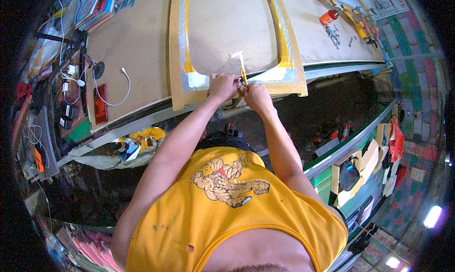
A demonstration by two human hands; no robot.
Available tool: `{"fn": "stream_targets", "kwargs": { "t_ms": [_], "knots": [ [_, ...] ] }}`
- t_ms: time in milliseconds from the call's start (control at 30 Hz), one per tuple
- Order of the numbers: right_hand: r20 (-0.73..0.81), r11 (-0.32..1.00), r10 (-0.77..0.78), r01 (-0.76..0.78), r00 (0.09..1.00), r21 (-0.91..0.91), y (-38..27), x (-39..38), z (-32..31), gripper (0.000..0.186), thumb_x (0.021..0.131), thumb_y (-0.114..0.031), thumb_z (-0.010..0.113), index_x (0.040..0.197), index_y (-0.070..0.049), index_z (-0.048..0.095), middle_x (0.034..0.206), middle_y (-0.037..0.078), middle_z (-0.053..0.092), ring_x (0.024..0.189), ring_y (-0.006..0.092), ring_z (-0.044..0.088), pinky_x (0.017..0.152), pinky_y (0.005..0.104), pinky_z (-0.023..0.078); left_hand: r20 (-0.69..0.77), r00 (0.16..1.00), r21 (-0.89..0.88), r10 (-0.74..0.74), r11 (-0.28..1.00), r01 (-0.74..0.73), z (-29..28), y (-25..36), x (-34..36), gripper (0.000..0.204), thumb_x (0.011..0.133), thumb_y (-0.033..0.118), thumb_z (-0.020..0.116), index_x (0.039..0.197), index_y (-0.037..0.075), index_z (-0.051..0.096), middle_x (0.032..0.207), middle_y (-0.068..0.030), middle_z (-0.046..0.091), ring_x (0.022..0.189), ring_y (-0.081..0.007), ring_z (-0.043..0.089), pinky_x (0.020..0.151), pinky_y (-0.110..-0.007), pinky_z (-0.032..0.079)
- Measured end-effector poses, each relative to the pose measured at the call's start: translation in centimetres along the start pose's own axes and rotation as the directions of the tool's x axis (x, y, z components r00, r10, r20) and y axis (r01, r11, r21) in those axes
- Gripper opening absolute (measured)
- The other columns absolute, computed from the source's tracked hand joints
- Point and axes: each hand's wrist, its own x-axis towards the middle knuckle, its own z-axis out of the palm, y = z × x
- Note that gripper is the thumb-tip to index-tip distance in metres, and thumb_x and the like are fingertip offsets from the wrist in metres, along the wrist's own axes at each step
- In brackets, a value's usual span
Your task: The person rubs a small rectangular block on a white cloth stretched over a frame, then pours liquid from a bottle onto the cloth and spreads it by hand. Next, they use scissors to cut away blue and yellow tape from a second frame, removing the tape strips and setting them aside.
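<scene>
Both hands met at the near edge of the tan panel [227, 25], where foil and yellow tape [283, 39] framed its curved cut-out, so the work called for a steady pull along the tape line with the panel pinned flat to the surface [128, 44]. At about ten o'clock from the yellow-handled knife [243, 73], the left hand [222, 86] lay knuckles-up with its fingers curled and pressed down on the panel's edge. At four o'clock from that knife, the right hand [256, 95] had its fingers closed around the handle, blade end pointing away towards twelve, both forearms reaching out nearly straight.
</scene>
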Motion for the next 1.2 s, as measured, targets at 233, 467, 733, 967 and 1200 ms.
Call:
{"fn": "stream_targets", "kwargs": {
  "t_ms": [233, 467, 733, 967, 1200],
  "knots": [
    [0.045, 1.0, -0.003, 0.002, 0.999, 0.02, 0.2, 0.9, 0.7, 0.027, 0.089, -0.02, 0.06, 0.08, 0.004, 0.069, 0.079, 0.029, 0.067, 0.081, 0.0444, 0.069, 0.073, 0.0528, 0.056, -0.204, 0.968, 0.001, 0.147, 0.989, -0.15, 1.7, -1.2, -0.1, 0.015, 0.084, 0.031, 0.07, 0.085, 0.016, 0.069, 0.087, -0.0029, 0.069, 0.092, -0.0235, 0.064, 0.086, -0.044, 0.036],
    [-0.01, 0.998, -0.052, 0.052, 0.999, -0.041, -0.2, -0.6, 0.9, 0.019, 0.083, -0.012, 0.06, 0.078, 0.004, 0.068, 0.079, 0.03, 0.067, 0.079, 0.0454, 0.069, 0.073, 0.052, 0.056, -0.193, 0.969, -0.044, 0.155, 0.985, -0.167, 1.3, -1.1, -0.3, 0.007, 0.08, 0.02, 0.068, 0.079, 0.014, 0.068, 0.086, -0.0053, 0.067, 0.093, -0.0232, 0.063, 0.086, -0.043, 0.036],
    [-0.014, 0.995, -0.047, 0.045, 0.999, -0.089, -0.8, -0.7, 0.8, 0.018, 0.083, -0.012, 0.059, 0.079, 0.003, 0.069, 0.078, 0.029, 0.067, 0.078, 0.0434, 0.069, 0.073, 0.0509, 0.056, -0.251, 0.945, -0.019, 0.208, 0.975, -0.22, 1.6, -1.2, -0.5, 0.012, 0.082, 0.022, 0.065, 0.08, 0.011, 0.067, 0.084, -0.0075, 0.066, 0.091, -0.0263, 0.062, 0.084, -0.045, 0.037],
    [-0.015, 0.996, -0.032, 0.03, 0.999, -0.082, -1.5, -2.0, 0.2, 0.015, 0.082, -0.011, 0.061, 0.082, 0.001, 0.07, 0.08, 0.026, 0.069, 0.08, 0.0415, 0.07, 0.073, 0.0503, 0.057, -0.253, 0.944, 0.044, 0.211, 0.977, -0.207, 1.9, -1.0, -1.0, 0.013, 0.082, 0.024, 0.061, 0.079, 0.012, 0.066, 0.087, -0.0081, 0.065, 0.093, -0.027, 0.06, 0.085, -0.045, 0.039],
    [-0.105, 1.0, 0.0, -0.001, 0.995, -0.008, -0.2, -2.2, 2.4, 0.02, 0.086, -0.013, 0.058, 0.079, 0.002, 0.069, 0.078, 0.028, 0.067, 0.076, 0.0443, 0.068, 0.073, 0.0523, 0.056, -0.37, 0.875, 0.088, 0.311, 0.95, -0.3, 2.8, -1.1, -1.1, 0.009, 0.082, 0.02, 0.061, 0.08, 0.012, 0.062, 0.085, -0.0055, 0.063, 0.093, -0.025, 0.06, 0.085, -0.044, 0.038]
  ]
}}
